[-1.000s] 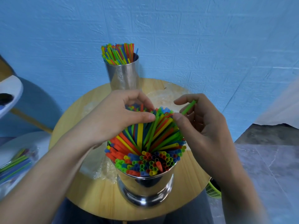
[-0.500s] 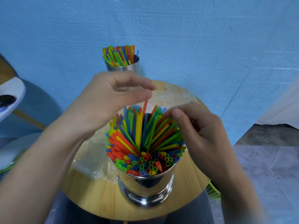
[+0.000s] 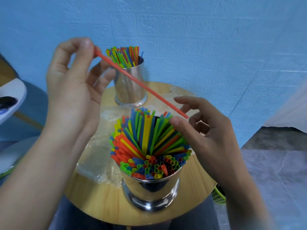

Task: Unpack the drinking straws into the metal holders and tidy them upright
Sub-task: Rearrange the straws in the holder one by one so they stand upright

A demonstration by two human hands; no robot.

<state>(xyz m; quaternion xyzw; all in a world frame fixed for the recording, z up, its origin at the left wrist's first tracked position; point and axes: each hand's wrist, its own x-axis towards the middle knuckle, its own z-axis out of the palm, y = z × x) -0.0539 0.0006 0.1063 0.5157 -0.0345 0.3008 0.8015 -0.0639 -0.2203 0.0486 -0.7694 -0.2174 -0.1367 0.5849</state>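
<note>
1. At the near edge of the round table [image 3: 103,203], one metal holder [image 3: 149,188] stood packed with coloured straws [image 3: 149,143], too many to count. Many fanned outward rather than upright.
2. Just beyond, my right hand [image 3: 207,135] hovered by the far tips, fingers loosely spread and gripping nothing.
3. One red straw [image 3: 141,83] slanted above that holder, its long axis running from low right, beside my right fingers, up to high left.
4. My left hand [image 3: 74,83] pinched its upper end between thumb and forefinger, the other fingers spread. The free lower end lay nearer my right hand, so I judged it needed guiding down into the holder below.
5. Farthest back stood a second holder [image 3: 131,85], also full. In all: two holders, one loose straw, one crumpled clear wrapper [image 3: 94,165].
</note>
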